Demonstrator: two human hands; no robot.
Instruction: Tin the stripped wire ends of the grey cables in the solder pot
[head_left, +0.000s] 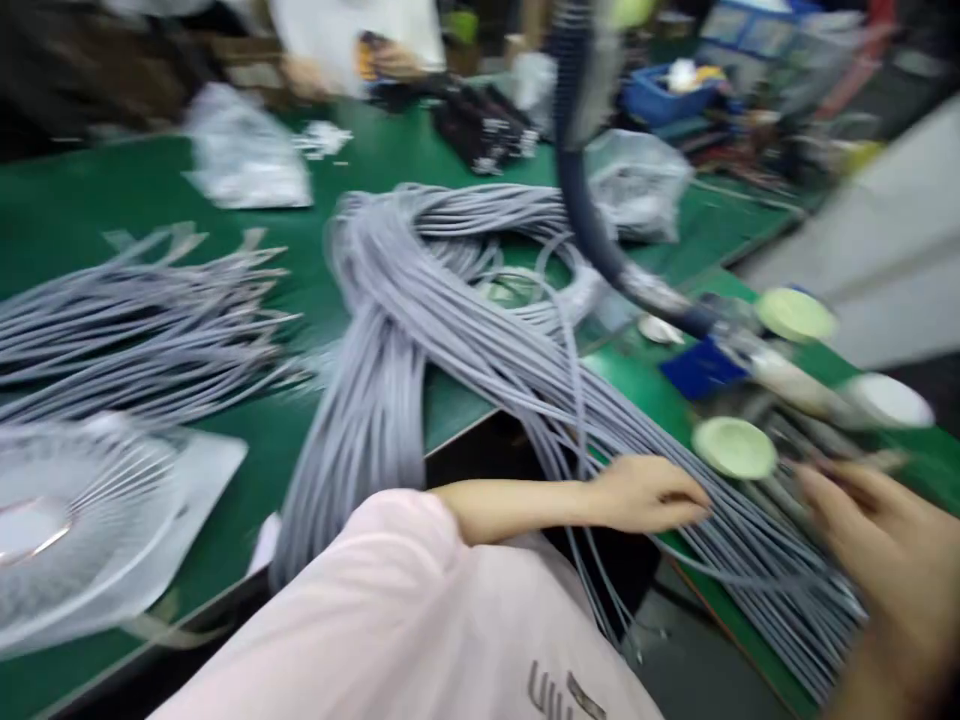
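My left hand (651,494) lies over a long bundle of grey cables (480,345), its fingers curled in. A single grey strand runs rightward from just below this hand, but what the fingers hold is hidden. At the right edge my right hand (889,535) is smeared by motion, with bent fingers pointing left. Closest to it are a pale green round dish (733,447) and some blurred grey, tool-like pieces. The lower right end of the bundle passes beneath or beside my right hand. Loose cable ends hang near my lap.
More cut grey cables (142,320) lie at left above a clear plastic bag (112,540) of coiled wire. A dark flexible hose (589,220) reaches down over the green table (375,140). Plastic bags, black pieces and a blue bin (667,95) sit farther back. Another person's hands show opposite.
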